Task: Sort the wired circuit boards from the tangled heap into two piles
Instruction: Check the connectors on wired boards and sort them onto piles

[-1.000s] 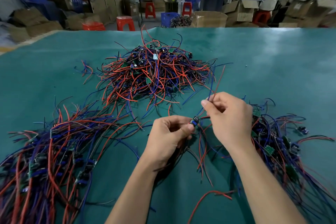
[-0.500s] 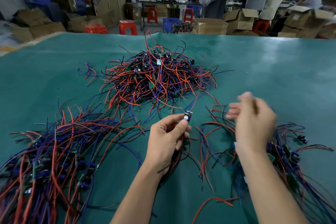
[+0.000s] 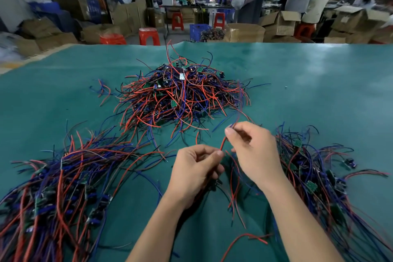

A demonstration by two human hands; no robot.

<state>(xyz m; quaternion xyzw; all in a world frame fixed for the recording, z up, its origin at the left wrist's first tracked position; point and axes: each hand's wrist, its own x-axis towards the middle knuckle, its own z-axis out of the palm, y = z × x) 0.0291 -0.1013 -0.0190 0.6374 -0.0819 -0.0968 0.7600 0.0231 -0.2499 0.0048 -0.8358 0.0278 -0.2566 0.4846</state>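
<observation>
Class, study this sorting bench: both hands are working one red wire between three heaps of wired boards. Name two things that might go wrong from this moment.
1. The left hand and right hand both pinch the thin red wire; pulling apart may strain its joint.
2. Wires trailing toward the big tangled heap of red and blue wires may snag and drag other boards along.

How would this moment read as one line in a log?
left hand pinches red wire | right hand pinches same wire | heap behind | piles left, right
</observation>
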